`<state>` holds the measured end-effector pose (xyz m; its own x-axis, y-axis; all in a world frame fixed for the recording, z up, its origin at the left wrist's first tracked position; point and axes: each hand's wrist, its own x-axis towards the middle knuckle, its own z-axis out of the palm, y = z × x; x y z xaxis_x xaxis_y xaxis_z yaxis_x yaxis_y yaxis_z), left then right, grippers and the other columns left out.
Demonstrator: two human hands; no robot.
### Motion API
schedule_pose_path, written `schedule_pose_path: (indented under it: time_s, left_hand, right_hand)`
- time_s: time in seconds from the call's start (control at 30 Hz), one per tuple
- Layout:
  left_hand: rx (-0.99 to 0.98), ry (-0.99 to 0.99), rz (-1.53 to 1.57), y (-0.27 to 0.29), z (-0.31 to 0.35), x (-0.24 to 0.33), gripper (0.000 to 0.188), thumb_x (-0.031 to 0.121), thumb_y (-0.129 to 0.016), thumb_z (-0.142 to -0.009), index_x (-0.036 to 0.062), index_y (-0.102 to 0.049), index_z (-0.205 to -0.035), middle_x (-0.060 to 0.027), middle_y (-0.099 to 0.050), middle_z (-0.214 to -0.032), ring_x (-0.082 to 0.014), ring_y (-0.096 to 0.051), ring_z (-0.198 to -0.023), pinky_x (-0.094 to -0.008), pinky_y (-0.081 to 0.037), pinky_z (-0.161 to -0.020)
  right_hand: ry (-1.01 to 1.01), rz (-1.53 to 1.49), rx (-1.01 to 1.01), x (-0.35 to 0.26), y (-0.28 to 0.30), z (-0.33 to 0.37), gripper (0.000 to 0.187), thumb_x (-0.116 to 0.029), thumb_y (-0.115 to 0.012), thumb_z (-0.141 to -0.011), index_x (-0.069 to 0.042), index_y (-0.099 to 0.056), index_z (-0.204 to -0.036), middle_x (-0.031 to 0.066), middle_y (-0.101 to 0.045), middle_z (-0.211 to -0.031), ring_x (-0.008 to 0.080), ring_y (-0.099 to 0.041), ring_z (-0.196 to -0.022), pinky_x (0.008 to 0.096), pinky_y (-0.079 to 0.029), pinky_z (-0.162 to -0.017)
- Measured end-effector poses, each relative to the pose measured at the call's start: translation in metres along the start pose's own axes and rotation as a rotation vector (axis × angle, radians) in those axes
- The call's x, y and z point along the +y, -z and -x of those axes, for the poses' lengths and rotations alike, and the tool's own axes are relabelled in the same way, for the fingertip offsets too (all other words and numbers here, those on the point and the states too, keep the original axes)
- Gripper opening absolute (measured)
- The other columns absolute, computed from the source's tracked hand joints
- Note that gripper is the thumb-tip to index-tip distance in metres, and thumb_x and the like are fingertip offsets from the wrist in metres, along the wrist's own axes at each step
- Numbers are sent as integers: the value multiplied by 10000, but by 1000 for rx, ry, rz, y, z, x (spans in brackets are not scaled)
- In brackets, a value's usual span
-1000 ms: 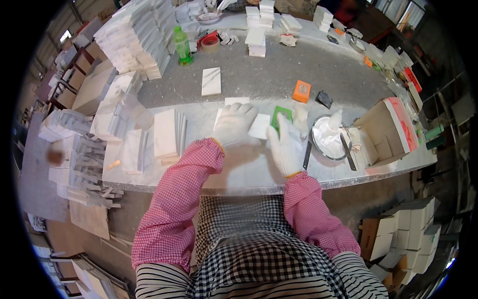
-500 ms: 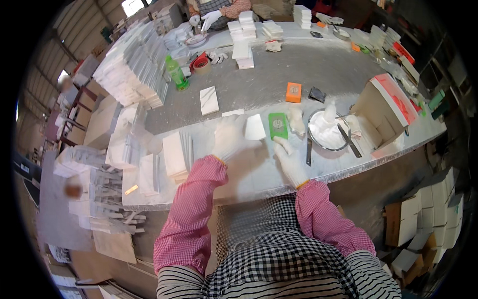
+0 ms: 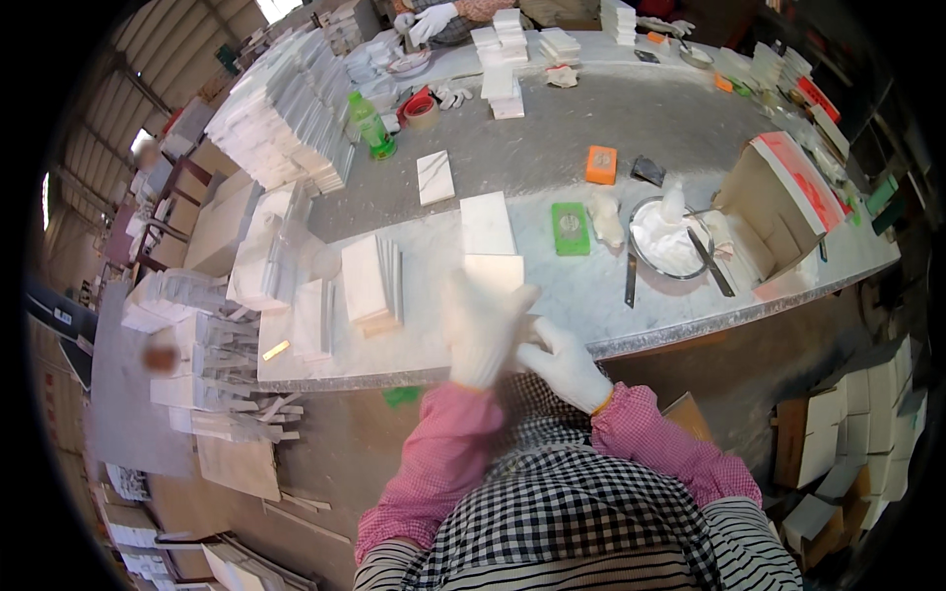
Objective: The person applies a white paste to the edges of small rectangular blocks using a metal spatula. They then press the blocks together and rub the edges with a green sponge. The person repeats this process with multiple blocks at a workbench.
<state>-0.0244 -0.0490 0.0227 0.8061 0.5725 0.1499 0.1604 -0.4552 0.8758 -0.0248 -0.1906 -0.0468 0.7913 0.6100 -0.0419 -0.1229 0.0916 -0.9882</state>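
My left hand (image 3: 483,330), in a white knit glove and smeared by motion, is raised over the near table edge. Its thumb stands apart from the fingers. Just behind it shows a white tile (image 3: 496,267), whose lower part the hand hides. My right hand (image 3: 567,364), also gloved, is close beside the left hand's palm and wrist. Its fingers point left, partly bent and apart, with nothing visible in them. Another white tile (image 3: 487,223) lies flat beyond. To the left, several white tiles (image 3: 369,286) stand in a leaning row.
Right of my hands lie a green box (image 3: 570,229), an orange box (image 3: 601,164) and a spatula (image 3: 631,280). A metal bowl of white paste (image 3: 662,241) stands by an open carton (image 3: 774,207). A green bottle (image 3: 371,128) and tall tile stacks (image 3: 281,113) are farther left. Another person's gloved hands (image 3: 431,22) show across the table.
Both hands have drawn back toward my body and come together. The nearer tile has shifted toward me and left. The tile beyond, partly covered before, now shows more fully. The view has shifted slightly.
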Motion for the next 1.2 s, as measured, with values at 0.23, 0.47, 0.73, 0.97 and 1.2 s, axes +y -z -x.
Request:
schedule_pose_path:
  time_s: [0.23, 0.47, 0.73, 0.97, 1.2]
  left_hand:
    - [-214, 359, 607, 30, 23, -54, 429, 306, -629, -1043, -82, -655, -1226, -132, -716, -1118, -207, -669, -964, -354, -559, -806]
    - [-288, 360, 649, 44, 47, -62, 351, 218, -578, -1073, -79, -670, -1236, -90, -718, -1072, -156, -675, -922, -314, -557, -807]
    - [-229, 353, 708, 48, 62, -69, 364, 236, -616, -1042, -86, -707, -1187, -94, -739, -1050, -142, -681, -900, -304, -560, -765]
    - [-340, 413, 663, 54, 75, -62, 351, 232, -631, -1033, -82, -713, -1165, -79, -744, -1017, -135, -681, -888, -305, -563, -758]
    - [-391, 335, 480, 52, 83, -87, 341, 247, -660, -1022, -73, -722, -1124, -64, -746, -962, -120, -664, -859, -305, -550, -753]
  right_hand:
    - [-119, -132, -67, -28, 6, 18, 388, -106, -591, -1046, 38, -585, -1407, 41, -689, -1227, 85, -615, -1038, 251, -512, -886]
    - [-151, -91, -114, -34, 3, 26, 372, -108, -610, -1033, 51, -607, -1370, 27, -692, -1157, 82, -609, -979, 248, -509, -849]
    - [-124, -20, -34, -29, 1, 17, 256, -179, -641, -1004, -1, -668, -1187, -3, -661, -989, 67, -585, -898, 240, -491, -812]
    - [-126, -115, 9, -36, 13, -5, 306, -234, -624, -1020, 1, -672, -1210, 21, -683, -1069, 96, -621, -1003, 264, -493, -921]
    - [-97, -173, 141, -26, 26, -20, 349, -228, -622, -1032, -2, -682, -1291, 23, -689, -1164, 116, -618, -1066, 280, -494, -951]
